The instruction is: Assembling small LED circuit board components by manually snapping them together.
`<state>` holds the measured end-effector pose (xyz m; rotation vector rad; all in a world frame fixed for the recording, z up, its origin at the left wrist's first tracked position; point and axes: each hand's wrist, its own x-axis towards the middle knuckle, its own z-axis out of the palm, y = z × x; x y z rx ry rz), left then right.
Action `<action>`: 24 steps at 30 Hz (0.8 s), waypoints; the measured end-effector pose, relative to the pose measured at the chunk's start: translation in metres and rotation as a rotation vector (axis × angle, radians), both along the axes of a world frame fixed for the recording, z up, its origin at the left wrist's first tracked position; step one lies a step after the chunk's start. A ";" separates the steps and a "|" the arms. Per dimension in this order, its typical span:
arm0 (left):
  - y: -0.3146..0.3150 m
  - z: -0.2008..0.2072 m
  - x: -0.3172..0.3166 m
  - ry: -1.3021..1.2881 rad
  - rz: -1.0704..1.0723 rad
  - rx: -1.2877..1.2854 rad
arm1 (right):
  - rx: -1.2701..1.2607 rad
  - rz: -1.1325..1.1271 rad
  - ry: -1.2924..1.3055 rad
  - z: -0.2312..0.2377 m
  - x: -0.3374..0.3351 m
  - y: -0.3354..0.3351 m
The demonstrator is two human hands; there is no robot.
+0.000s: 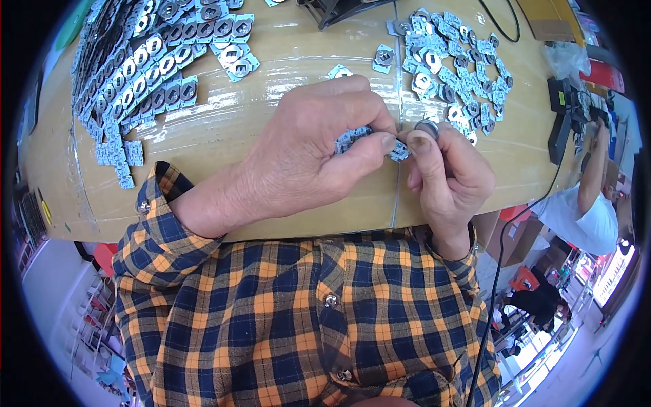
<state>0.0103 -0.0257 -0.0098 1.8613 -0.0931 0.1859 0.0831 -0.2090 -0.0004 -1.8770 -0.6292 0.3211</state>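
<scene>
Near the middle of the table, my left hand (319, 139) is closed, thumb and fingers pinched on a short strip of small circuit boards (349, 140). Most of that strip is hidden behind the thumb and palm. My right hand (451, 169) is close beside it, its thumb bent against the fingers. A small round metal part (427, 127) shows at those right fingertips. The tips of both hands nearly meet, and a bit of light-blue board (399, 152) shows between them; whether the right fingers also touch it, I cannot tell.
Rows of joined circuit boards with round metal parts (146, 68) cover the far left of the table. A loose heap of similar boards (461, 68) lies at the far right. A black frame (339, 10) stands at the back. Another person (583, 214) is off to the right.
</scene>
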 end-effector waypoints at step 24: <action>-0.010 -0.006 -0.002 -0.464 0.252 0.471 | 0.064 -0.199 -0.208 -0.016 -0.013 0.010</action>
